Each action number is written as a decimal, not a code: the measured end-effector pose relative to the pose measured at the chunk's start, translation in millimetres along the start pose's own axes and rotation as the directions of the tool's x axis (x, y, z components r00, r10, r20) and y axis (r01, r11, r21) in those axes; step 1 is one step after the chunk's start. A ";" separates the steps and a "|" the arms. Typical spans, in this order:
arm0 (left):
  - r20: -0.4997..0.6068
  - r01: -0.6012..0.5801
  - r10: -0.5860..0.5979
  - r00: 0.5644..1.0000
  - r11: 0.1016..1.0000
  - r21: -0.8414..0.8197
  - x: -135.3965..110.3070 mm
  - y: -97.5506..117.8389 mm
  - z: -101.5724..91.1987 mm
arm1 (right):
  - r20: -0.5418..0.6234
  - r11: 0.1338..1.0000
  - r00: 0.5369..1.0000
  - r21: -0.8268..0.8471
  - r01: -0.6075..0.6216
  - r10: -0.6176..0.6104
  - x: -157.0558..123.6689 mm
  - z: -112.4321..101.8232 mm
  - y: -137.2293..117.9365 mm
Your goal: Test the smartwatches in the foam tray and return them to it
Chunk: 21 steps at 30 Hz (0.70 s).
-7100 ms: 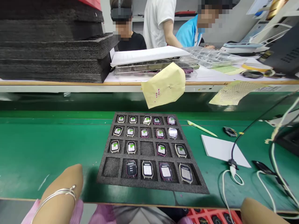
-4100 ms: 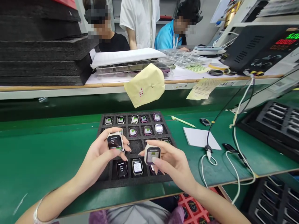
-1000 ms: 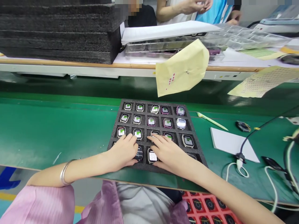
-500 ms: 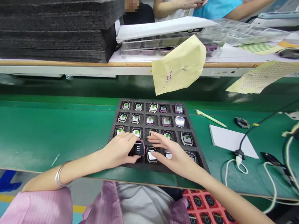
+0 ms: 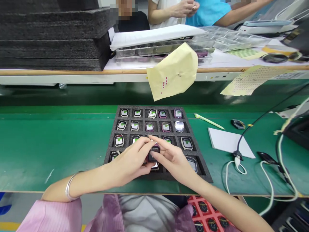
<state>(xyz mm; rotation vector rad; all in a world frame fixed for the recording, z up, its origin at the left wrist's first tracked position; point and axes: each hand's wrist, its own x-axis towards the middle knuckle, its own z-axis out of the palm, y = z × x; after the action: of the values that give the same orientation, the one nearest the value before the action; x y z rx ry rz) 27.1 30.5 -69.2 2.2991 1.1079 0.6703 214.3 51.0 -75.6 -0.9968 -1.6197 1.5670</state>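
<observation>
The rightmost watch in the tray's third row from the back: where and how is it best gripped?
Probably by the two side edges of the watch, coming from above: it lies face-up, sunk in the foam tray, whose dividing walls would hinder a sideways reach.

One head-worn view, looking forward and down, fairly near the foam tray (image 5: 158,132), green bench (image 5: 60,145) across the middle, shelf (image 5: 82,78) beyond.
</observation>
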 end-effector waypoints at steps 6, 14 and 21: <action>-0.047 -0.075 0.074 0.996 0.997 -0.027 1.1 2.5 -6.5 | 0.092 0.989 0.996 0.145 -0.013 0.000 -5.9 -9.9 -12.0; -0.046 -0.063 0.061 0.997 0.997 -0.047 -0.6 2.2 -1.4 | -0.011 0.989 1.000 0.148 0.005 -0.003 -3.1 2.0 2.1; -0.037 0.061 -0.081 0.996 0.920 -0.387 0.5 0.1 -8.1 | 0.112 0.980 0.992 0.196 0.041 -0.064 -4.0 -9.2 -8.9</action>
<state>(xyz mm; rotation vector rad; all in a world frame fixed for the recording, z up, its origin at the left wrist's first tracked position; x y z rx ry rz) 22.4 32.6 -62.9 1.9067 0.9754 0.8416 223.6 52.1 -65.9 -0.7654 -1.5232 1.7382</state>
